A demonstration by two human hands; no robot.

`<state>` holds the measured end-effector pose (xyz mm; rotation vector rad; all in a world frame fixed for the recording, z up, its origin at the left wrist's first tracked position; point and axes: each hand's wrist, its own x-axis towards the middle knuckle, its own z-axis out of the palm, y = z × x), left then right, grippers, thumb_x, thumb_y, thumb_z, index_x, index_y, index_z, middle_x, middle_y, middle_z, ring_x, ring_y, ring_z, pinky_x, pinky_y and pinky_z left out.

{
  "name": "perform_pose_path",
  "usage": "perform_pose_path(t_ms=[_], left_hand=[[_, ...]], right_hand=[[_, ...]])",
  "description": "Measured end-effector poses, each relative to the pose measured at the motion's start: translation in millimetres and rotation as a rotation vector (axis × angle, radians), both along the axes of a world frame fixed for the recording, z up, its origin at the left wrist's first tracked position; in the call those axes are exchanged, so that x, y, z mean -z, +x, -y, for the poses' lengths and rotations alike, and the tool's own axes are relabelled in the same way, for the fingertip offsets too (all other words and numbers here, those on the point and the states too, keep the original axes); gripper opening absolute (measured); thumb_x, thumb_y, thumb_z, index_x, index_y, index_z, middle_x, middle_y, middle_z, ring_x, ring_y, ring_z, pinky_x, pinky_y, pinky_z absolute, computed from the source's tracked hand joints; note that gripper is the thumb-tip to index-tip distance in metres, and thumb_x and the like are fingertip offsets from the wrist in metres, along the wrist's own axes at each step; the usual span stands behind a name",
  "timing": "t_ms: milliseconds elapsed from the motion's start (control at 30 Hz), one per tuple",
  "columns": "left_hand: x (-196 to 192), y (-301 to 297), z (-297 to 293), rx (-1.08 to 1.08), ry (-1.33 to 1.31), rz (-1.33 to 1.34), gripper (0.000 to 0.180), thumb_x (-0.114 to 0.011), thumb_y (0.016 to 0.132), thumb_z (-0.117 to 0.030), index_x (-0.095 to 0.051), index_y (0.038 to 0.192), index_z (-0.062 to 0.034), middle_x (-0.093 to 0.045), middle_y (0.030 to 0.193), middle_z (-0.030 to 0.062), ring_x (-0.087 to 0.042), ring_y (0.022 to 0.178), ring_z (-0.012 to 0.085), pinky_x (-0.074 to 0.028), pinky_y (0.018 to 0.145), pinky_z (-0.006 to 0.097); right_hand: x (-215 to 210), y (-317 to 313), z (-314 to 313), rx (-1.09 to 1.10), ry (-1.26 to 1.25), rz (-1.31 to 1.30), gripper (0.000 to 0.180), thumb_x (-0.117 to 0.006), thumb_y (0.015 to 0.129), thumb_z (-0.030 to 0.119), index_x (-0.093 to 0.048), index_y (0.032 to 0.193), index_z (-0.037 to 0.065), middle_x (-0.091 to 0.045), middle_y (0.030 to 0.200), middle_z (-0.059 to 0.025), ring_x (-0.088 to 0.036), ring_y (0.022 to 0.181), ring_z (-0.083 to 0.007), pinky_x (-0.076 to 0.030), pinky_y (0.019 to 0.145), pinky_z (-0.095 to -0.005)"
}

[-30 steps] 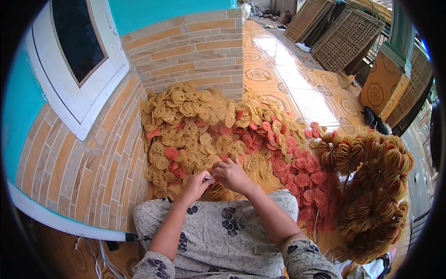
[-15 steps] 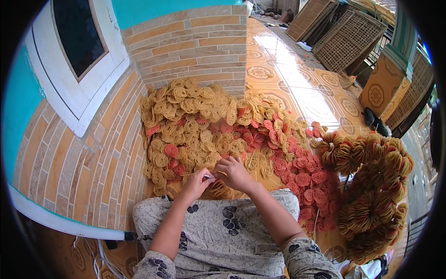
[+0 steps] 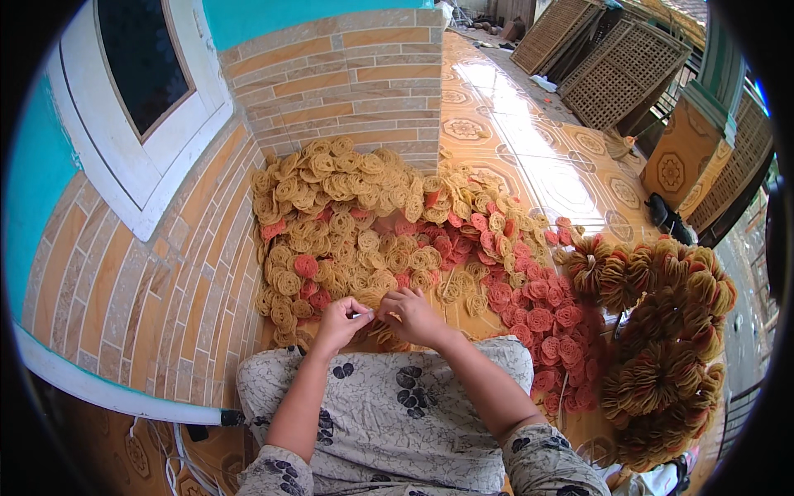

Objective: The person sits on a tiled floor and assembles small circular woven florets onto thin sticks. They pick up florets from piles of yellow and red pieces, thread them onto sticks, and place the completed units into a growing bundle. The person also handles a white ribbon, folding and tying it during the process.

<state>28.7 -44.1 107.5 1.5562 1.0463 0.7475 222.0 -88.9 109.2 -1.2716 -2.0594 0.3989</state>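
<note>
1. Pinching a small white thing near the middle, the left hand is almost closed.
2. The right hand curls just beside it; I can't tell what it holds.
3. Round, lacy yellow discs lie farther away, bumpy pink discs right.
4. Ruffly bunches sit farthest right.

Pale sliver: small, pinched in your left hand; its full shape is too small to tell.
Gathered discs: tan, bunched beneath your right hand, which partly hides them.
Tan discs: lacy, rosette-patterned, heaped loosely in front of you.
Pink-red discs: same rosette pattern, overlapping, mostly spread to your right, a few among the tan.
</note>
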Motion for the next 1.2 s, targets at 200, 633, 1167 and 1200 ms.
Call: perform_pose_path(t_ms=[200,633,1167,1200], left_hand=[[-15.3,2.6,3.7,0.124,0.846,-0.419,0.013,-0.070,0.075,-0.003,-0.057,0.078,-0.0051,-0.062,0.077,0.0057,-0.055,0.073,0.0231,-0.047,0.069,0.033],[9.9,9.2,7.5,-0.070,1.081,-0.346,0.020,-0.070,0.078,-0.007,-0.050,0.082,-0.0093,-0.059,0.086,0.0039,-0.053,0.079,0.0260,-0.043,0.073,0.038],[-7.5,11.8,28.9,-0.134,1.112,-0.553,0.021,-0.073,0.072,-0.009,-0.052,0.078,-0.0115,-0.060,0.084,-0.0004,-0.053,0.082,0.0239,-0.039,0.074,0.037],[-9.1,13.0,33.2,-0.134,1.092,-0.583,0.020,-0.073,0.073,-0.011,-0.053,0.077,-0.0119,-0.059,0.082,-0.0007,-0.053,0.082,0.0233,-0.039,0.074,0.037]], right_hand=[[3.9,-2.5,1.9,-0.016,-0.147,-0.134,0.008,-0.063,0.081,0.009,-0.062,0.089,0.009,-0.062,0.090,-0.0058,-0.060,0.092,-0.0251,-0.040,0.082,-0.0370],[32.0,-2.1,-14.8,0.020,-0.384,-0.526,0.024,-0.062,0.091,0.021,-0.066,0.101,0.000,-0.062,0.087,-0.0106,-0.060,0.082,-0.0231,-0.047,0.076,-0.0347],[15.9,-6.4,-15.0,0.162,0.166,0.122,0.014,-0.056,0.090,0.020,-0.054,0.088,0.006,-0.057,0.083,-0.0100,-0.054,0.088,-0.0288,-0.033,0.093,-0.0459],[15.9,-3.6,-18.8,0.152,0.158,0.165,0.014,-0.055,0.089,0.020,-0.053,0.089,0.006,-0.057,0.083,-0.0099,-0.054,0.090,-0.0290,-0.034,0.093,-0.0473]])
